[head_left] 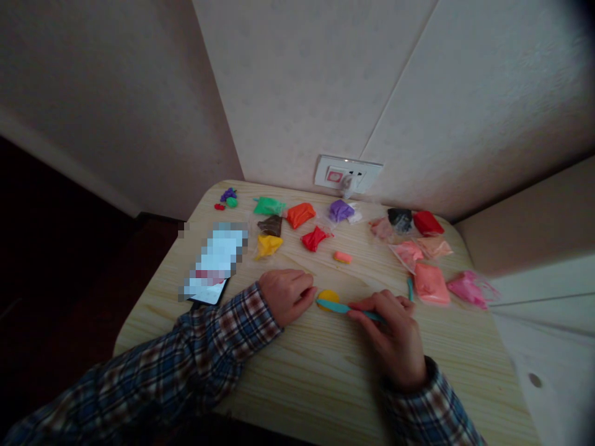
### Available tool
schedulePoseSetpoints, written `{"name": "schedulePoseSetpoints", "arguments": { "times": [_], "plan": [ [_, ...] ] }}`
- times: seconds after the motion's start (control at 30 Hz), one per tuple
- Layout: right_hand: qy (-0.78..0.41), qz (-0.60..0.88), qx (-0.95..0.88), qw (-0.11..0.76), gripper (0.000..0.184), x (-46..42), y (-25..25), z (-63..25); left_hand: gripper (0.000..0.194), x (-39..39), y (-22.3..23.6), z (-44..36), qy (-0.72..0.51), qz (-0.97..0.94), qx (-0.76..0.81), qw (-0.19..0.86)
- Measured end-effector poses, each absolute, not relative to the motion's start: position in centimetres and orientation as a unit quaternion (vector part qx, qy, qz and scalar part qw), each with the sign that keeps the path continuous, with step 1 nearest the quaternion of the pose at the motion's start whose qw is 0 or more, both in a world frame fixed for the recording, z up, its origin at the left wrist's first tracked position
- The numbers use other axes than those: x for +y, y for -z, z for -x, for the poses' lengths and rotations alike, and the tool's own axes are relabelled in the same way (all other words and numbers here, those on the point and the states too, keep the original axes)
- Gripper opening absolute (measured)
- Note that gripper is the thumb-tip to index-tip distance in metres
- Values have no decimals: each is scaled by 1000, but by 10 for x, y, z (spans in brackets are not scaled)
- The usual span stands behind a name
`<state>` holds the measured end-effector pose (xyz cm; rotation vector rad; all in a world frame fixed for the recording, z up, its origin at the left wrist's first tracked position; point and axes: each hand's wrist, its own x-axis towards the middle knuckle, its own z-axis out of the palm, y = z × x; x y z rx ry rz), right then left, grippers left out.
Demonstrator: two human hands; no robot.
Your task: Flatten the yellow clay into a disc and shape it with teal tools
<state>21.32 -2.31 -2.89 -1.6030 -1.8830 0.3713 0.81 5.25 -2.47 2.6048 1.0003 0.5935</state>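
My right hand (395, 334) is closed around a turquoise plastic clay knife (335, 306). Its blade lies over a flat, round piece of yellow clay (328, 297) on the table. Just left of the disc rests my left hand (287, 296), its fingers curled in and pressed together; whatever may be inside them is hidden. Behind the disc lies a small pink and yellow clay roll (343, 257). A second turquoise tool (410, 289) lies by the right hand, partly out of sight.
Bags of coloured clay, such as yellow (269, 246), red (316, 238) and salmon (431, 284), lie across the back and right of the wooden table (316, 384). A phone (214, 263) lies at left, below small clay grapes (228, 195). A wall socket (348, 173) is behind.
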Motion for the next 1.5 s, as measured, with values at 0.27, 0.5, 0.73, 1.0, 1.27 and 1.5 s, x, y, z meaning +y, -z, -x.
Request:
{"name": "schedulePoseSetpoints", "arguments": {
  "times": [0.27,0.5,0.73,1.0,1.27,1.5],
  "plan": [
    [-157,621,-696,326,20,-23,31,-215,22,53,26,-8,-226,-901,345,134],
    [-137,611,-712,318,20,-27,30,-215,23,53,25,-7,-211,-905,345,135],
    [-133,571,-756,290,22,-35,32,-220,23,53,25,-7,-219,-905,341,133],
    [-109,566,-768,279,27,-34,29,-216,23,52,26,-8,-221,-906,335,135],
    [-81,554,-782,274,27,-34,29,-213,23,53,28,-8,-229,-902,339,138],
    [-60,551,-782,284,27,-34,28,-210,22,54,29,-8,-234,-904,334,128]
  ]
}}
